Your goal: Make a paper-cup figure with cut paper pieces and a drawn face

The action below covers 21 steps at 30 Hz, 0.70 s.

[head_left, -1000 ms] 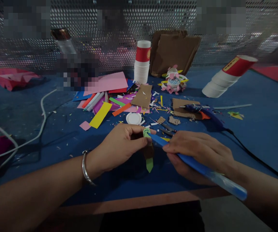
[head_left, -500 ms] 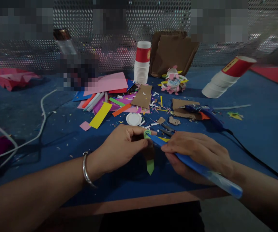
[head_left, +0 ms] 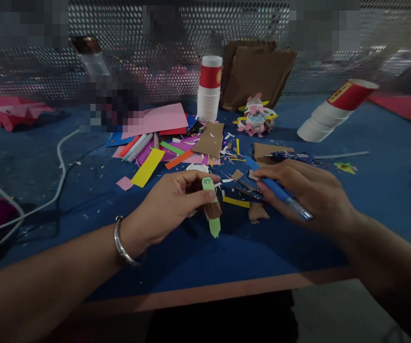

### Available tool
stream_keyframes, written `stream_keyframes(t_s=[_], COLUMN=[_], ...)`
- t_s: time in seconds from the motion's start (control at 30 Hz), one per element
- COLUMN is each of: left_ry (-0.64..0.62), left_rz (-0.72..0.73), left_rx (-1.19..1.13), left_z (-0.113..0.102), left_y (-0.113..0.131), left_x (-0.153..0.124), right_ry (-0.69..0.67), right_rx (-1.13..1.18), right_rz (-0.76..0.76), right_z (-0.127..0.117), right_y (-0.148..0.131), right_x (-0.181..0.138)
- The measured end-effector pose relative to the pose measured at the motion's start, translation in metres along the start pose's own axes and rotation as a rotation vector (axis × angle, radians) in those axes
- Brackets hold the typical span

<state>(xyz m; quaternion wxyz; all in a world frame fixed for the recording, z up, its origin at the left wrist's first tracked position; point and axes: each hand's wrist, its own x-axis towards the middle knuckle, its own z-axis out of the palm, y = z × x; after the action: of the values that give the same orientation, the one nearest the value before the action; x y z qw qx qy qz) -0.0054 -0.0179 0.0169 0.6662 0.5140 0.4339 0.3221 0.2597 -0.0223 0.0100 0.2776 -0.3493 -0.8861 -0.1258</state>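
Note:
My left hand point(head_left: 169, 205) is closed on a small paper figure point(head_left: 210, 205), a green strip with a drawn face and a brown cardboard wrap, held just above the blue table point(head_left: 66, 190). My right hand point(head_left: 309, 190) grips a blue pen point(head_left: 277, 188) and sits to the right of the figure, its tip pointing up and left, away from the paper. A yellow strip point(head_left: 236, 202) and a brown cardboard scrap point(head_left: 257, 212) lie between the hands. Scissors point(head_left: 243, 188) lie partly under the right hand.
Coloured paper scraps point(head_left: 162, 152), markers point(head_left: 137, 146) and a white lid point(head_left: 196, 168) litter the middle. Two stacks of paper cups point(head_left: 209, 90), point(head_left: 334, 112), brown cardboard point(head_left: 259, 76), a paper flower craft point(head_left: 255, 119), a glue gun point(head_left: 287, 156) and white cables point(head_left: 58, 162) lie around. The table edge point(head_left: 205, 293) is near me.
My right hand has pulled the pen off the paper figure and moved it right and back. My left hand has lifted the figure slightly, showing its drawn face.

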Motion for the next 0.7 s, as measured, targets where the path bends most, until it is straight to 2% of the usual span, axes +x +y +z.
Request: stream_keyframes(t_s=[0.17,0.27,0.4,0.53,0.6,0.7], left_ry=[0.084,0.125,0.093,0.107,0.110,0.109], left_rz=[0.032,0.029,0.066,0.131,0.150,0.178], left_rx=[0.066,0.074,0.049,-0.009,-0.041,-0.079], left_z=[-0.005,-0.007,-0.004,-0.002,-0.002,-0.003], left_y=[0.001,0.000,-0.001,-0.002,-0.003,-0.005], left_x=[0.001,0.002,0.002,0.003,0.004,0.005], right_ry=[-0.259,-0.322,-0.263,-0.175,-0.133,-0.151], right_rx=[-0.059,-0.116,-0.082,0.090,0.150,0.162], right_rz=[-0.041,-0.087,-0.046,0.062,0.014,0.003], right_z=[-0.002,-0.002,-0.005,-0.006,-0.002,0.009], right_y=[0.024,0.028,0.018,-0.010,-0.023,-0.037], right_x=[-0.015,-0.020,-0.015,0.004,0.015,0.026])
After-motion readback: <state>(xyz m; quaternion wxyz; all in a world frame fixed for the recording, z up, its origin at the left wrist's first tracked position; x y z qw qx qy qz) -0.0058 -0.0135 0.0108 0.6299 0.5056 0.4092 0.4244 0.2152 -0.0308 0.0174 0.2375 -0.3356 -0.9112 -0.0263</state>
